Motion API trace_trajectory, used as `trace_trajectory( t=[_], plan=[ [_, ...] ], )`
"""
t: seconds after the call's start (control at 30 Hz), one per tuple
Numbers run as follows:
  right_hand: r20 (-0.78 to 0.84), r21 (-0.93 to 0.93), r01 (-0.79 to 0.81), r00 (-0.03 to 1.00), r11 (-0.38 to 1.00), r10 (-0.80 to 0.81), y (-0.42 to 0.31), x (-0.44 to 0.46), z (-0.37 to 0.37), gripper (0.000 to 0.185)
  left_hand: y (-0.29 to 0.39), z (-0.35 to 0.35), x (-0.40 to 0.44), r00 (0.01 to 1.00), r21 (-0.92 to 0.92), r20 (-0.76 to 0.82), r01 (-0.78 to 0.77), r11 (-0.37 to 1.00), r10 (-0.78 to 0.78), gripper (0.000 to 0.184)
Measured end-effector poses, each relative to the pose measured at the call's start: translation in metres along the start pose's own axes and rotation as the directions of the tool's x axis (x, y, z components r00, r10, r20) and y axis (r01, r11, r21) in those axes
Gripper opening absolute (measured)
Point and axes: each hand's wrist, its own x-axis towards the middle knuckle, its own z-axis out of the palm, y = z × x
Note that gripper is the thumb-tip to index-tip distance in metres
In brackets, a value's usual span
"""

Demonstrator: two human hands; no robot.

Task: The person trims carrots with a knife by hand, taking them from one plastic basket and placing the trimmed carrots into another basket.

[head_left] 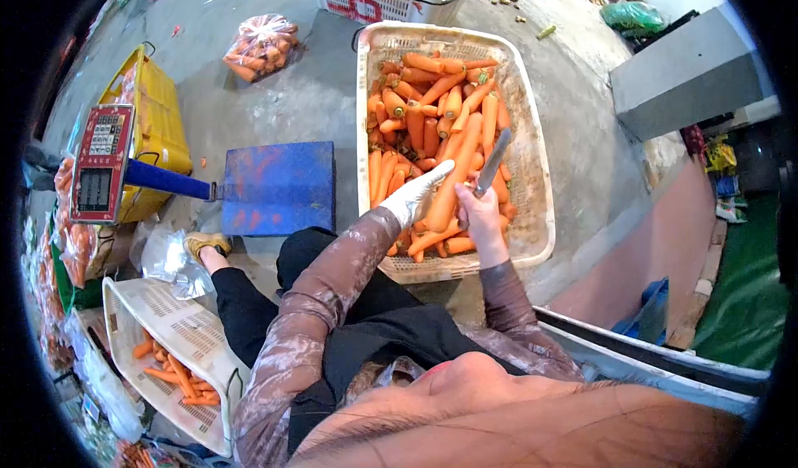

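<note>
- The fingers of my gloved left hand (416, 195) lie straight and close together along the long carrot (459, 167); I cannot tell whether the thumb closes on it from below.
- My bare right hand (480, 216) is clamped round the handle of the knife (494, 162), blade pointing up the frame, just right of the carrot.
- The carrot sits right of centre in the frame, over the heap of carrots (416, 110). To work it well, I should steady it firmly, keep the glove out of the blade's line and use short, light strokes, as the heap could roll.
- Around the heap runs the pale slotted crate (525, 169), standing on the concrete floor (191, 44).
- Left of centre lies a blue scale platform (278, 210), smudged orange; its red display (96, 177) stands at the far left.
- Upper left, a clear bag of carrots (262, 48) sits on the floor; lower left, a tilted white crate (150, 302) holds a few more.
</note>
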Motion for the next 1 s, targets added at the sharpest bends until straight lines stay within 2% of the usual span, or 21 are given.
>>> trace_trajectory(
  t=[0.03, 0.07, 0.13, 0.2, 0.23, 0.27, 0.33, 0.37, 0.4, 0.43, 0.47, 0.53, 0.57, 0.6, 0.67, 0.7, 0.77, 0.8, 0.87, 0.93, 1.0],
  plan=[
    [0.006, -0.060, 0.016, 1.000, 0.998, -0.016, 0.002, -0.004, -0.001, 0.024, 0.000, -0.009, 0.004, 0.996, -0.015, 0.020, 0.083, 0.996, -0.083, 0.049],
    [0.005, -0.113, 0.031, 1.000, 0.993, -0.031, 0.005, -0.007, -0.001, 0.023, 0.001, -0.010, -0.002, 0.991, 0.147, 0.130, 0.007, 0.989, -0.027, 0.047],
    [-0.017, -0.150, 0.023, 1.000, 0.988, -0.026, 0.009, -0.008, 0.003, 0.022, -0.002, -0.016, -0.005, 0.981, 0.279, 0.191, -0.029, 0.960, -0.026, 0.047],
    [0.000, -0.407, 0.081, 0.996, 0.910, -0.089, 0.017, 0.002, -0.001, 0.019, -0.002, -0.030, -0.005, 0.983, 0.360, 0.169, -0.128, 0.924, 0.070, 0.044],
    [-0.130, -0.449, 0.022, 0.987, 0.894, -0.090, 0.019, 0.016, -0.010, 0.022, 0.005, -0.028, -0.011, 0.992, 0.111, -0.099, 0.085, 0.990, -0.074, 0.029],
    [-0.254, -0.485, -0.037, 0.962, 0.874, -0.101, 0.019, 0.034, -0.024, 0.025, 0.016, -0.022, -0.014, 0.957, -0.011, -0.281, 0.077, 0.997, -0.077, 0.018],
    [-0.240, -0.848, -0.021, 0.906, 0.530, -0.350, 0.021, 0.063, -0.042, 0.034, 0.021, -0.052, 0.001, 0.897, -0.122, -0.431, -0.159, 0.980, 0.092, 0.014],
    [-0.215, -0.943, -0.133, 0.942, 0.305, -0.256, 0.029, 0.077, -0.051, 0.049, 0.027, -0.064, 0.004, 0.881, -0.121, -0.453, -0.214, 0.969, 0.138, 0.013],
    [-0.212, -0.946, -0.131, 0.941, 0.298, -0.262, 0.045, 0.087, -0.057, 0.049, 0.033, -0.071, 0.005, 0.862, -0.122, -0.473, -0.272, 0.955, 0.185, 0.013],
    [-0.216, -0.966, -0.184, 0.960, 0.181, -0.177, 0.065, 0.096, -0.062, 0.052, 0.042, -0.068, 0.002, 0.873, -0.113, -0.469, -0.212, 0.971, 0.137, 0.013],
    [-0.229, -0.973, -0.224, 0.969, 0.056, -0.092, 0.078, 0.103, -0.063, 0.055, 0.042, -0.062, 0.001, 0.876, -0.121, -0.462, -0.220, 0.968, 0.141, 0.013],
    [-0.286, -0.955, -0.273, 0.951, 0.115, -0.114, 0.086, 0.106, -0.051, 0.059, 0.038, -0.052, 0.001, 0.807, 0.042, -0.535, -0.272, 0.961, 0.251, 0.015],
    [-0.300, -0.952, -0.292, 0.949, 0.093, -0.094, 0.087, 0.107, -0.042, 0.066, 0.034, -0.050, 0.001, 0.815, 0.045, -0.512, -0.292, 0.955, 0.273, 0.019],
    [-0.276, -0.960, -0.279, 0.942, 0.011, -0.190, 0.094, 0.111, -0.029, 0.069, 0.031, -0.057, 0.006, 0.815, 0.039, -0.512, -0.292, 0.956, 0.270, 0.019],
    [-0.392, -0.919, -0.393, 0.904, 0.026, -0.171, 0.090, 0.114, -0.022, 0.074, 0.026, -0.069, 0.016, 0.833, 0.011, -0.496, -0.279, 0.960, 0.248, 0.020],
    [-0.389, -0.920, -0.391, 0.906, 0.023, -0.169, 0.093, 0.117, -0.024, 0.074, 0.025, -0.071, 0.017, 0.810, 0.062, -0.503, -0.315, 0.947, 0.302, 0.019],
    [-0.436, -0.895, -0.445, 0.871, 0.011, -0.227, 0.101, 0.118, -0.030, 0.075, 0.027, -0.079, 0.014, 0.828, 0.093, -0.476, -0.287, 0.953, 0.296, 0.020],
    [-0.435, -0.896, -0.444, 0.872, 0.011, -0.226, 0.104, 0.120, -0.034, 0.075, 0.029, -0.083, 0.015, 0.848, 0.126, -0.441, -0.266, 0.956, 0.294, 0.020],
    [-0.373, -0.928, -0.374, 0.925, 0.007, -0.067, 0.106, 0.124, -0.044, 0.074, 0.031, -0.085, 0.021, 0.861, 0.084, -0.425, -0.271, 0.959, 0.280, 0.021],
    [-0.348, -0.937, -0.348, 0.934, 0.008, -0.086, 0.102, 0.121, -0.047, 0.066, 0.030, -0.082, 0.028, 0.879, 0.034, -0.396, -0.275, 0.961, 0.266, 0.022],
    [-0.397, -0.910, -0.380, 0.913, 0.168, -0.088, 0.103, 0.120, -0.056, 0.057, 0.029, -0.077, 0.031, 0.903, -0.001, -0.373, -0.229, 0.973, 0.212, 0.023]
  ],
)
